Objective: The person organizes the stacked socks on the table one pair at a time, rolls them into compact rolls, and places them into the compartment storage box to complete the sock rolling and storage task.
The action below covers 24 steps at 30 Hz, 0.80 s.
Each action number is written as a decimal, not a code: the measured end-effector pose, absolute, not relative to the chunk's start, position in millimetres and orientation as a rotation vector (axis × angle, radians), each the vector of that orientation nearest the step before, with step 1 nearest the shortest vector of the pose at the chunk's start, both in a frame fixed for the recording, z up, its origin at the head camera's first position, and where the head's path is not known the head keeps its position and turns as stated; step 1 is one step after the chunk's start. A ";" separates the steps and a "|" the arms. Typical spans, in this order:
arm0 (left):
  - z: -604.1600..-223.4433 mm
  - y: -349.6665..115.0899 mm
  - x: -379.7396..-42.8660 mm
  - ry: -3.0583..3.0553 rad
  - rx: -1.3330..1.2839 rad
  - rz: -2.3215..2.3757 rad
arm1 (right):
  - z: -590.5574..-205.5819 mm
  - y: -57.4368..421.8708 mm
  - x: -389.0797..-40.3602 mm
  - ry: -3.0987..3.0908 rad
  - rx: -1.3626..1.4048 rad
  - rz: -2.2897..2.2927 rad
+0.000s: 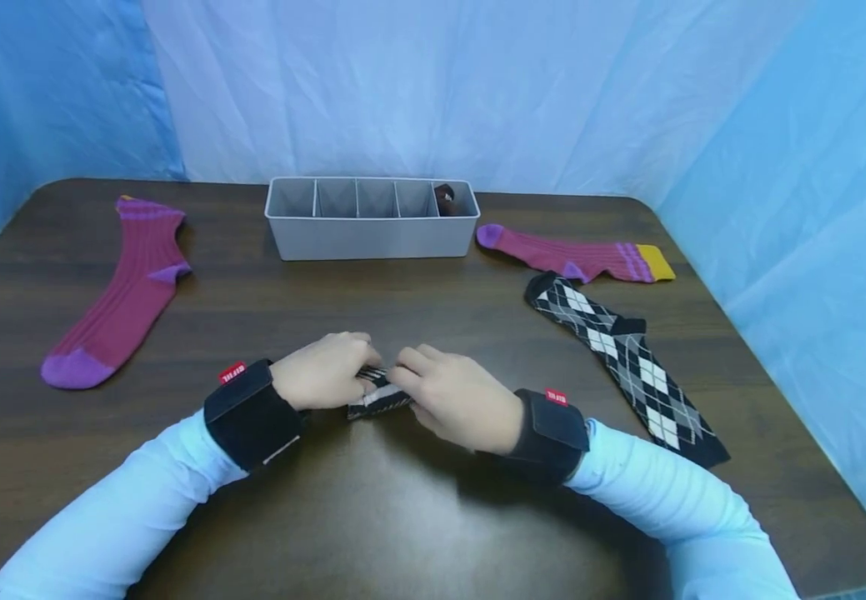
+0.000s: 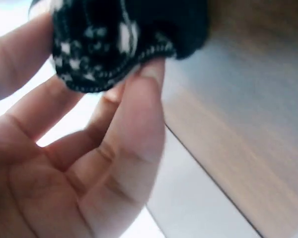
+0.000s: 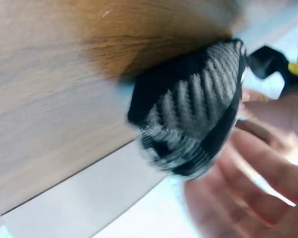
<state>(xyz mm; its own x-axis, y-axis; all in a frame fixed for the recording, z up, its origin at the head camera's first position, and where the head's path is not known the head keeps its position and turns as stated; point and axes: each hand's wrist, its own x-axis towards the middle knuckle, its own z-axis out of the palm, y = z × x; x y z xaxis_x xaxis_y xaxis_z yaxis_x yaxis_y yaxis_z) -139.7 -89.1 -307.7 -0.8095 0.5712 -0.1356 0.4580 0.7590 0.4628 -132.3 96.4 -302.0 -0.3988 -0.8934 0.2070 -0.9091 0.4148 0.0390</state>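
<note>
Between my two hands is a folded black sock with white and grey patterning (image 1: 378, 398), close over the table in front of me. My left hand (image 1: 322, 372) pinches its left end; in the left wrist view the thumb (image 2: 144, 114) presses against the knitted edge of the sock (image 2: 104, 44). On the other end, my right hand (image 1: 463, 398) grips with bent fingers. The right wrist view has the bundle's ribbed grey and black side (image 3: 193, 104), with fingers (image 3: 253, 178) behind and below it. Part of the sock is hidden by the hands.
A grey divided box (image 1: 374, 239) stands at the back, a dark brown item (image 1: 445, 200) in its rightmost compartment. One pink and purple sock (image 1: 128, 292) lies left; another, yellow-cuffed (image 1: 553, 250), lies right of the box. A black-and-white argyle sock (image 1: 628, 358) lies nearer, on the right.
</note>
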 end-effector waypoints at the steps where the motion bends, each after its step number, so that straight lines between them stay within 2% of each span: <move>1: -307.9 -90.3 -143.5 2.661 0.781 0.626 | -303.2 94.7 -130.7 -2.465 1.587 0.058; 6: -310.8 -98.2 -156.6 2.647 0.616 0.738 | -309.2 82.9 -129.5 -2.428 1.503 -0.207; 11: -315.2 -103.4 -154.9 2.767 0.483 0.743 | -313.3 69.4 -137.3 -2.407 1.441 -0.401; 20: -311.7 -102.1 -148.2 2.750 0.478 0.773 | -316.7 49.9 -143.9 -2.362 1.396 -0.495; 24: -309.2 -110.8 -153.6 2.641 0.496 0.862 | -306.6 50.8 -160.3 -2.547 1.502 -0.404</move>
<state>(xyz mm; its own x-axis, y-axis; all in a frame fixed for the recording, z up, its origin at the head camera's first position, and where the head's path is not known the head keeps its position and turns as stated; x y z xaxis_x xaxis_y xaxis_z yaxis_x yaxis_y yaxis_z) -153.6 -110.8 -309.2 -0.8892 0.4164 -0.1893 0.2246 0.7580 0.6124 -160.3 50.8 -306.6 -0.4839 -0.8751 -0.0017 -0.8328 0.4599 0.3082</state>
